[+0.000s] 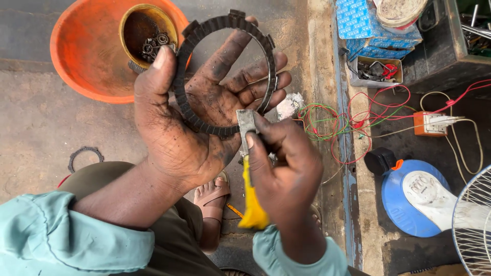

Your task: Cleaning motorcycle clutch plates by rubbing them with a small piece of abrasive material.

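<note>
My left hand (pixel 204 110) is palm up and greasy, holding a dark toothed ring plate (pixel 190 110) with the thumb pressed on its left side. My right hand (pixel 284 174) grips a yellow-handled tool (pixel 250 204). Its flat metal blade (pixel 246 125) rests against the ring's lower right edge. Both hands are at the middle of the view, above my knees.
An orange basin (pixel 84 56) at the upper left holds a yellow cup of small metal parts (pixel 153 43). Another toothed ring (pixel 84 156) lies on the floor at left. Tangled coloured wires (pixel 348 122), blue boxes (pixel 358 23), a socket block (pixel 432 123) and a fan (pixel 475 220) are on the right.
</note>
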